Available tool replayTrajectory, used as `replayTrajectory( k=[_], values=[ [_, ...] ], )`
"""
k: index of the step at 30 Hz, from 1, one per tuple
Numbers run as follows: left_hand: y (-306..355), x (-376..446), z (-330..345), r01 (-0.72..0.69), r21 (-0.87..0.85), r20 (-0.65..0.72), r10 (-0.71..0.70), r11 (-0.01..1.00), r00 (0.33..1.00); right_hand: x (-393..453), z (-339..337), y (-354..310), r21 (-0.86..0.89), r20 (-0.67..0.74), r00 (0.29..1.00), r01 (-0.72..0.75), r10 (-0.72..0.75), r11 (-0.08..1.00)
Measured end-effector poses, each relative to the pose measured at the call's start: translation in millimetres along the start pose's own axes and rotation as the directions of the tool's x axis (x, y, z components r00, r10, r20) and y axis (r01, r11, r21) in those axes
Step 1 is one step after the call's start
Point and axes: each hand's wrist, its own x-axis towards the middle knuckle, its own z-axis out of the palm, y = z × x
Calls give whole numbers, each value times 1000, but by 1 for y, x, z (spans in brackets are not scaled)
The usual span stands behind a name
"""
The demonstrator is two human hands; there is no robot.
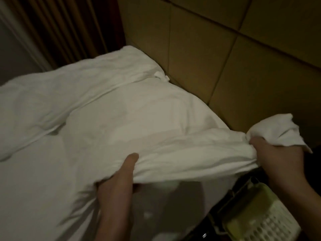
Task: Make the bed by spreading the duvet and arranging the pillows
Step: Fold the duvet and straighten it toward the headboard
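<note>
Head view: left hand [118,181] and right hand [279,153] are gripping, fingers curled, the duvet [156,119] edge at the bed's headboard [225,58] corner; no writing legible.

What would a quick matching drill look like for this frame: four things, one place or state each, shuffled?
Things:
1. left hand
2. right hand
3. tan padded headboard panels
4. pale keypad telephone

States:
A. bottom right, beside the bed
B. grips the bunched corner of the white duvet
C. behind the bed's head
D. holds the duvet's near edge, thumb on top

Pairs: 1-D, 2-B, 3-C, 4-A
</note>
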Motion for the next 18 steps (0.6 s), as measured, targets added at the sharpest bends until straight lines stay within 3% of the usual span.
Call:
replayTrajectory(
  k=[4,6,10,15,18],
  values=[
    [44,58,8,60,52,74,-63,997,995,30,65,-49,128,44,999,23,-29,992],
    [60,95,16,109,76,81,-115,991,990,46,97,-62,108,71,997,31,-39,994],
    [101,164,30,65,18,100,-67,998,993,79,175,-89,132,57,998,16,-24,991],
    [169,250,53,-11,-22,137,14,1000,990,119,280,-125,15,62,998,22,-23,1000],
    [165,304,64,97,-42,152,-89,994,984,150,338,-127,-96,157,985,93,-78,991]
  ],
)
